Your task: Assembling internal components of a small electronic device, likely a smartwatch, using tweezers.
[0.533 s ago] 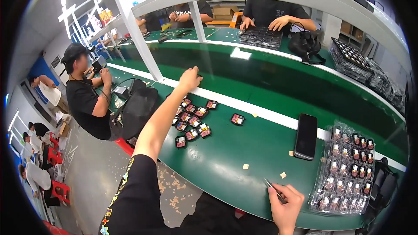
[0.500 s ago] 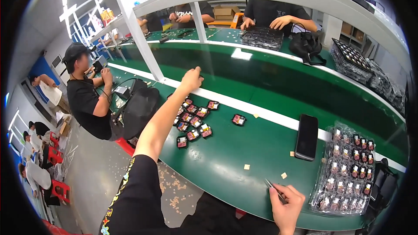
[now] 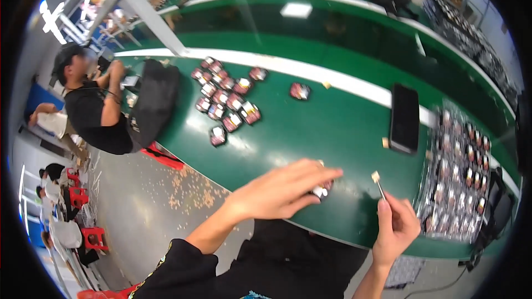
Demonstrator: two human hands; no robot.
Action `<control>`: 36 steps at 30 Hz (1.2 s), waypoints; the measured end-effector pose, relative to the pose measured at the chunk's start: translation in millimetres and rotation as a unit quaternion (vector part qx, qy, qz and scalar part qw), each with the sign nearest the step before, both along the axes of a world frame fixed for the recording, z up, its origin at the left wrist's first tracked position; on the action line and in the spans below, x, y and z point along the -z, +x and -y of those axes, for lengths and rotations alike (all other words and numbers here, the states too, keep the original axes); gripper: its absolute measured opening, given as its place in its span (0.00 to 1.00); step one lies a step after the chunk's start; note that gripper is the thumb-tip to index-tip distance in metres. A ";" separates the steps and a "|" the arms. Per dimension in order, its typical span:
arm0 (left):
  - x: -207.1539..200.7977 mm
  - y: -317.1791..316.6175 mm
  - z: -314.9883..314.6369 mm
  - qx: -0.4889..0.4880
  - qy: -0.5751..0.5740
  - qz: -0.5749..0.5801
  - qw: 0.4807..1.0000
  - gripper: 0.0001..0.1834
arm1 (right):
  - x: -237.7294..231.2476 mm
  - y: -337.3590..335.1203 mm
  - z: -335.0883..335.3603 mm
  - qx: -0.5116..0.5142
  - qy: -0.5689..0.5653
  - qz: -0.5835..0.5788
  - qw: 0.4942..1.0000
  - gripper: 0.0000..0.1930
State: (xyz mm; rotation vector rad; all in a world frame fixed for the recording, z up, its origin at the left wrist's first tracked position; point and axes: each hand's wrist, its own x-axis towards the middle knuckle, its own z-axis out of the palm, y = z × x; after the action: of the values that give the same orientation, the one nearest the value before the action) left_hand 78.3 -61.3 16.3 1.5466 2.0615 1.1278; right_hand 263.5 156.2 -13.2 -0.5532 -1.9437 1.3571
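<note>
My left hand (image 3: 280, 189) is over the green table near its front edge, thumb and fingers around a small black part with a reddish, silvery face (image 3: 325, 190), partly hidden by the fingers. My right hand (image 3: 394, 222) pinches slim metal tweezers (image 3: 381, 191). At their tip is a small beige square piece (image 3: 376, 176). Further left on the table lies a cluster of similar black parts (image 3: 220, 96), and one single part (image 3: 300, 91) sits apart from them.
A black phone (image 3: 404, 120) lies by the white rail, a beige piece beside it. On the right stands a clear plastic tray (image 3: 431, 188) of several parts. A co-worker (image 3: 91, 108) sits at the left, near a black bag (image 3: 157, 97). Beige bits litter the floor (image 3: 191, 191).
My left hand has come back from the white rail to the front edge, now with a part. My right hand's tweezers have risen with a beige piece at the tip. The view has tilted down.
</note>
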 end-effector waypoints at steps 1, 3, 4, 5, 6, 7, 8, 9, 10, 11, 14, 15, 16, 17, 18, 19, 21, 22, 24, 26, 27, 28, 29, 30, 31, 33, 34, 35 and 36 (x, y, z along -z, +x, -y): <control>6.3 4.6 1.9 -0.040 0.042 -0.032 0.998 0.38 | -0.2 -2.4 0.3 -0.008 0.001 -0.007 1.000 0.11; 7.6 13.2 2.5 -0.110 0.058 -0.064 0.990 0.43 | -1.1 -5.1 2.0 -0.018 0.005 -0.011 1.000 0.11; 8.8 18.6 0.3 -0.149 0.058 -0.096 0.982 0.45 | -1.0 -4.8 1.9 -0.020 0.007 -0.008 1.000 0.12; 11.3 25.2 -0.9 -0.208 0.038 -0.162 0.964 0.49 | 0.2 -5.2 1.3 -0.028 0.008 -0.005 1.000 0.12; 11.7 31.8 -3.0 -0.256 0.008 -0.184 0.949 0.48 | 1.0 -5.5 1.7 -0.023 0.008 0.007 1.000 0.12; 15.7 34.9 -3.8 -0.265 0.000 -0.183 0.947 0.48 | 1.3 -6.1 2.2 -0.027 0.012 0.000 1.000 0.12; 20.4 37.7 -2.7 -0.273 -0.007 -0.182 0.945 0.47 | 1.6 -5.2 2.7 -0.031 0.016 -0.006 0.999 0.12; 24.7 38.0 -1.5 -0.268 -0.009 -0.172 0.948 0.47 | 2.2 -3.5 0.9 -0.036 0.030 0.002 0.999 0.11; 27.6 36.2 -0.6 -0.250 -0.006 -0.178 0.952 0.47 | 2.2 -2.8 0.6 -0.032 0.030 0.010 0.999 0.11; 29.9 34.3 0.2 -0.233 -0.004 -0.185 0.955 0.46 | 1.9 -2.7 1.1 -0.035 0.030 0.011 0.999 0.11; 28.7 30.9 -0.8 -0.223 0.022 -0.156 0.962 0.46 | 2.8 -2.9 0.8 -0.035 0.029 0.024 0.999 0.11; 21.4 31.8 -2.9 -0.234 0.021 -0.142 0.962 0.43 | 2.5 -2.5 0.4 -0.042 0.035 0.030 0.998 0.11; 20.2 31.6 -1.9 -0.231 0.020 -0.139 0.963 0.43 | 2.0 -2.5 0.2 -0.049 0.040 0.037 0.997 0.12; 19.7 30.4 0.9 -0.231 -0.003 -0.153 0.961 0.41 | 0.7 -2.9 0.5 -0.046 0.039 0.041 0.997 0.12; 20.3 29.8 2.7 -0.231 -0.024 -0.167 0.958 0.39 | -0.3 -3.2 1.2 -0.052 0.043 0.046 0.997 0.12; 19.8 29.0 2.5 -0.231 -0.023 -0.162 0.959 0.35 | -1.2 -3.6 1.7 -0.058 0.048 0.052 0.996 0.12; 23.0 26.5 3.4 -0.218 -0.025 -0.164 0.962 0.34 | -1.0 -4.7 1.4 -0.068 0.049 0.055 0.995 0.12; 24.6 24.9 3.1 -0.208 -0.026 -0.170 0.963 0.32 | -0.8 -5.5 1.0 -0.080 0.050 0.053 0.994 0.12; 23.1 21.0 -0.6 -0.184 -0.016 -0.154 0.971 0.32 | -3.2 -7.1 -0.8 -0.099 0.037 0.058 0.993 0.12; 17.3 16.4 -3.0 -0.160 -0.008 -0.137 0.978 0.31 | -7.7 -8.7 -3.7 -0.119 0.022 0.063 0.991 0.12; 14.3 13.6 -2.4 -0.120 -0.019 -0.077 0.990 0.31 | -9.8 -9.0 -5.6 -0.146 0.010 0.074 0.986 0.11; 13.9 11.5 -2.9 -0.079 -0.031 -0.017 0.996 0.32 | -10.8 -9.6 -7.4 -0.173 -0.002 0.086 0.981 0.10; 16.6 11.0 -5.9 -0.086 -0.019 -0.026 0.996 0.32 | -10.2 -11.1 -8.6 -0.171 -0.007 0.089 0.981 0.10; 17.3 9.5 -6.7 -0.082 -0.023 -0.022 0.996 0.32 | -9.2 -12.7 -9.6 -0.189 0.004 0.079 0.979 0.09; 17.0 7.3 -6.2 -0.076 -0.028 -0.032 0.996 0.32 | -8.4 -14.2 -10.3 -0.207 0.015 0.069 0.976 0.08; 18.0 5.9 -6.9 -0.075 -0.029 -0.042 0.996 0.32 | -10.8 -19.4 -9.6 -0.212 0.039 0.086 0.973 0.08; 18.0 5.4 -6.6 -0.071 -0.032 -0.038 0.996 0.32 | -10.1 -22.2 -8.1 -0.220 0.068 0.101 0.968 0.08; 17.5 5.0 -5.7 -0.075 -0.045 -0.041 0.995 0.32 | -7.0 -24.1 -6.1 -0.212 0.088 0.097 0.968 0.07; 15.8 5.0 -6.7 -0.079 -0.056 -0.045 0.994 0.33 | -6.3 -25.3 -5.2 -0.209 0.085 0.101 0.969 0.07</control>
State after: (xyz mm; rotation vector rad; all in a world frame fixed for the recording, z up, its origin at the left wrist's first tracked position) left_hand 83.3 -54.6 0.5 1.4265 2.2995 0.9909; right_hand 238.2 161.4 -6.9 -0.2086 -2.4150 1.4057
